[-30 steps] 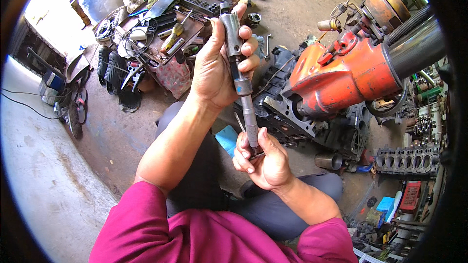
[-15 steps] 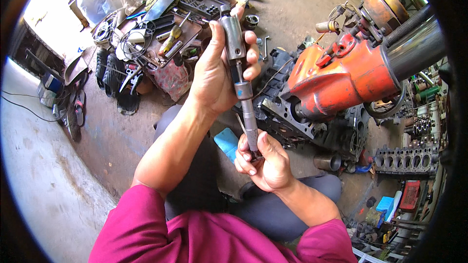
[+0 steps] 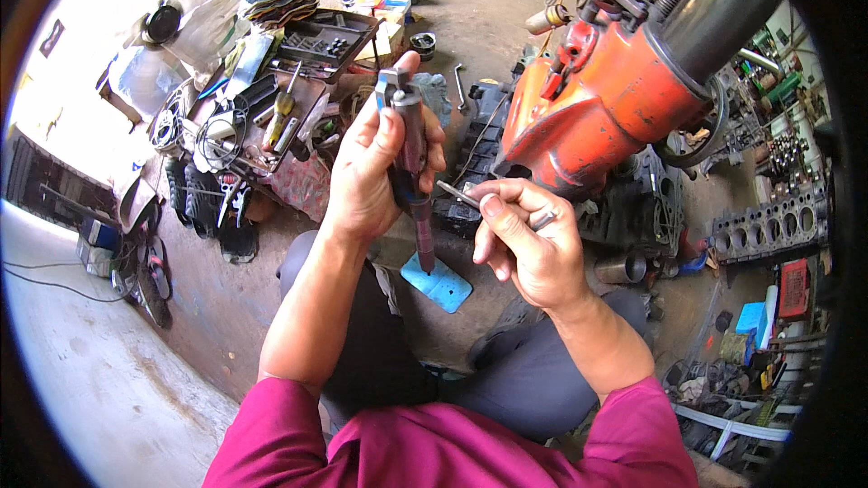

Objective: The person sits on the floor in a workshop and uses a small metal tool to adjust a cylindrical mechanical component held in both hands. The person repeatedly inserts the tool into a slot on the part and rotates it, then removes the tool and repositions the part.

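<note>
My left hand (image 3: 362, 176) is wrapped round a long steel micrometer (image 3: 411, 131), which is held upright with its block-shaped head at the top. Its narrow barrel points down below my fingers, over a light-blue pad (image 3: 440, 289) on the floor. Just to the right, my right hand (image 3: 541, 248) pinches a slim metal rod (image 3: 458, 194). One end of the rod sticks out toward the micrometer without touching it, and my fingers cover its middle. Close beyond both hands stands an orange machine head (image 3: 597, 117) over a dark engine block (image 3: 646, 199).
A low table at the left bears a screwdriver (image 3: 282, 107), cables and a dark parts tray (image 3: 348, 36). A wrench (image 3: 460, 89) lies on the floor beyond my hands. At the right are a grey cylinder head (image 3: 768, 228) and a metal sleeve (image 3: 621, 268). A pale wall runs along the left.
My right hand has let go of the micrometer's lower end and moved up and right with the rod. My left hand has moved left and turned the micrometer. The view has shifted too.
</note>
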Tool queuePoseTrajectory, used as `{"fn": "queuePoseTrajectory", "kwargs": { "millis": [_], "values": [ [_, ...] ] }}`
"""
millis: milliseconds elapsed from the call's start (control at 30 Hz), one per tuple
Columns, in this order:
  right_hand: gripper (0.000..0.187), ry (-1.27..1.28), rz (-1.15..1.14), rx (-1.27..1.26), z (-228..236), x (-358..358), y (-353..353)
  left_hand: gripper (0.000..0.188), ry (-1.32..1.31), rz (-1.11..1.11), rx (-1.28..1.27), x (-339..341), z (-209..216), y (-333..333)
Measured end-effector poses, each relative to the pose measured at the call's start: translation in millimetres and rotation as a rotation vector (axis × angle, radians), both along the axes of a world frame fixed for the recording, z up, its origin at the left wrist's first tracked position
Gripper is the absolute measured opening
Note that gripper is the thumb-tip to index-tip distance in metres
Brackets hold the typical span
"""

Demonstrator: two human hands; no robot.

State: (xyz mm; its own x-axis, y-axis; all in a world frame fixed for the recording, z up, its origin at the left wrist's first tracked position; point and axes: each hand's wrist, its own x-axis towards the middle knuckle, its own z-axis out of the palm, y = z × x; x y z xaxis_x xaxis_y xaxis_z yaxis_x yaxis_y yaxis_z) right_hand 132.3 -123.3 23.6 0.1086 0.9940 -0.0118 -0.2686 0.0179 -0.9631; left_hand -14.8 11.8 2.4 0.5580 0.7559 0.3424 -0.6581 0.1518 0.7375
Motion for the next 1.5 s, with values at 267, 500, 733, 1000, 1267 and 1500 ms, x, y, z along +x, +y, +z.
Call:
{"fn": "queuePoseTrajectory", "kwargs": {
  "millis": [267,500,733,1000,1267,1500],
  "values": [
    [0.026,-0.183,0.022,-0.025,0.1,7.9,-6.5,0.084,0.290,-0.037,0.217,1.6,6.3,-10.1],
    [0.024,-0.296,0.042,-0.004,-0.4,16.4,-14.6,0.078,0.355,-0.101,0.205,3.0,6.2,-19.3],
    [0.019,-0.412,-0.008,0.047,-1.9,14.4,-16.1,0.091,0.373,-0.036,0.226,8.7,1.5,-22.3],
    [0.020,-0.551,0.000,0.159,-8.1,16.9,-13.6,0.090,0.387,-0.025,0.231,10.4,-4.4,-22.0],
    [0.027,-0.147,-0.164,0.190,-13.8,7.4,-2.9,0.069,0.073,0.248,-0.014,43.1,-12.6,-30.4],
    [0.017,-0.461,-0.413,0.245,-29.9,-5.2,26.0,0.055,0.074,0.436,-0.151,60.3,-20.3,-31.5]
  ]
}}
